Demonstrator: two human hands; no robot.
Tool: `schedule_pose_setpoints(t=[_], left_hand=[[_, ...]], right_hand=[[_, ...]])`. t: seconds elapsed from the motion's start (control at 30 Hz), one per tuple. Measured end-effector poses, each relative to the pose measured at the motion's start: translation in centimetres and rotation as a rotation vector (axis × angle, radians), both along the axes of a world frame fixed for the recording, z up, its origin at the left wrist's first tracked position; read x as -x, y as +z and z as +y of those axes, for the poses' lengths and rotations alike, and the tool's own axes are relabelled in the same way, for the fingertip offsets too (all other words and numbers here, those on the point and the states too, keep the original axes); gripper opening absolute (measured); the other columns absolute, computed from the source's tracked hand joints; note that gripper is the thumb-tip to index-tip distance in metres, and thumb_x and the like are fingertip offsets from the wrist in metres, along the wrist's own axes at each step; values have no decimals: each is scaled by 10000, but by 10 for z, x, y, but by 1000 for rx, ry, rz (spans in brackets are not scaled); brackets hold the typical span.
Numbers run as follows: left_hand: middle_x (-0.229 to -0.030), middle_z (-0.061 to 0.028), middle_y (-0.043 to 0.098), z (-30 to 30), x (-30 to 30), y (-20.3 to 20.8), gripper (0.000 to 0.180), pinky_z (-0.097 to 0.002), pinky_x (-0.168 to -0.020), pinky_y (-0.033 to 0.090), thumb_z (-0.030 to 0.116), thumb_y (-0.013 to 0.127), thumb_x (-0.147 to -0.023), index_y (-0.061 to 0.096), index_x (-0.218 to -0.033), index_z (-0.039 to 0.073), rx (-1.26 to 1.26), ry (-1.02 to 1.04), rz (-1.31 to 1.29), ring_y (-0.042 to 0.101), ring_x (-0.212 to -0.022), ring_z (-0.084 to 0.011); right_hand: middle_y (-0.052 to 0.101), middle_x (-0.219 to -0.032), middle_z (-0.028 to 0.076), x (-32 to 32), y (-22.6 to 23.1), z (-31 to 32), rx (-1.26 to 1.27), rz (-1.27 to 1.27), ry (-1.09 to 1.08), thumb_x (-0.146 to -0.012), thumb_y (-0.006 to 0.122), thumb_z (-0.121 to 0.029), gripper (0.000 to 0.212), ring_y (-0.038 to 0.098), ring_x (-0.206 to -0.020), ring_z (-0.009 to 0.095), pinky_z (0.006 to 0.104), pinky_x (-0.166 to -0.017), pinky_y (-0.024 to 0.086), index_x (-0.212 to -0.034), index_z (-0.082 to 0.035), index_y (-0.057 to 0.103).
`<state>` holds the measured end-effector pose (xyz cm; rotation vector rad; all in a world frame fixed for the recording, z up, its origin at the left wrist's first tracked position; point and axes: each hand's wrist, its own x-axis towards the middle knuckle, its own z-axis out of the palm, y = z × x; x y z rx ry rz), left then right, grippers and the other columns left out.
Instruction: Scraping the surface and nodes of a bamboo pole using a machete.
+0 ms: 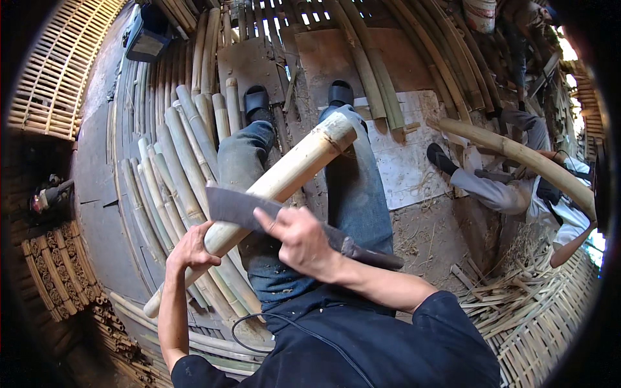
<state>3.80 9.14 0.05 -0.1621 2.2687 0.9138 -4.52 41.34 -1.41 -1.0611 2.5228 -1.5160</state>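
Note:
A thick pale bamboo pole (292,167) lies slantwise across my lap, its far end over my right knee and its near end beside my left forearm. My left hand (191,248) is closed round it near the lower part. In my right hand (301,242) is a large dark-bladed knife (226,205), gripped where the blade runs toward the handle, with the index finger stretched along the blade. The blade lies across the pole, just above my left hand. The knife's dark handle points to the right, over my right thigh.
Several bamboo poles (184,152) lie on the floor to my left. At right, another person (517,191) sits with a long bamboo pole (511,147). Split strips (517,294) are heaped at lower right. A blue container (147,35) stands far left, a white bucket (480,16) far right.

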Motion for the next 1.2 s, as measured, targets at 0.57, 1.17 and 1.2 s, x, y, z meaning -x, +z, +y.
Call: schedule_pose_setpoints(t=[0.57,1.17,1.2], left_hand=[[-1118,-265,775,-1,6,0,993,-443,-1005,573,252,922,-508,630,-1421,-10,4,81,-54,743,-1081,-427],[-1167,-159,770,-29,5,-18,1009,-410,-1042,539,248,941,-479,642,-1407,-8,-88,-1,-164,713,-1108,-288],[-1153,-148,769,-34,4,-22,998,-405,-1030,541,267,950,-471,657,-1387,-3,-91,-2,-180,707,-1096,-271]], right_hand=[[558,-756,56,8,-17,-29,-85,124,-5,-811,584,12,667,571,-699,279,428,-687,477,-1410,-214,769],[610,-876,121,36,8,-34,33,-38,-172,-802,626,87,584,610,-859,332,463,-792,504,-1352,-53,765],[617,-913,143,50,10,-33,-5,17,-189,-818,624,79,584,608,-880,340,470,-798,503,-1380,-29,741]])
